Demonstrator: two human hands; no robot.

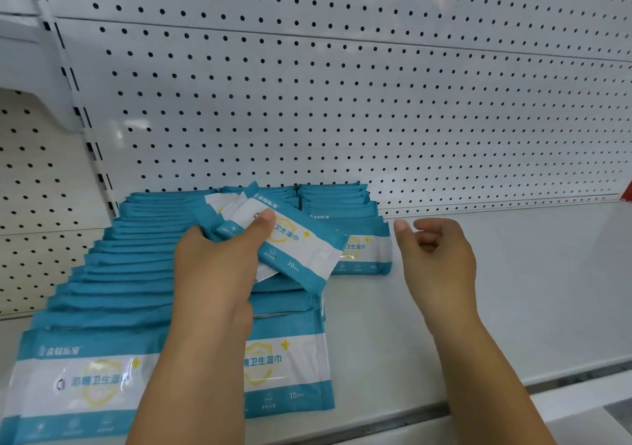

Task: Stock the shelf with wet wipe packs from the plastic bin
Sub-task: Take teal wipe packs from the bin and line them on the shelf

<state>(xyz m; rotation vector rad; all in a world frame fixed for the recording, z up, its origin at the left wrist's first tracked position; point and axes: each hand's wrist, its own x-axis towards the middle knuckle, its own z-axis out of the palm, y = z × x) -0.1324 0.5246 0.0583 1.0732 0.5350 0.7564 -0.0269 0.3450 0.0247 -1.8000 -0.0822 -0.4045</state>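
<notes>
head view: rows of wet wipe packs [130, 273] on the shelf [513, 290] were partly hidden behind the left forearm and cut off at the lower left edge. left hand [215, 263] gripped a few fanned packs [301, 246] above the rows, thumb on top — right hand [437, 256] hovered loosely curled, holding nothing, beside the shortest row.
</notes>
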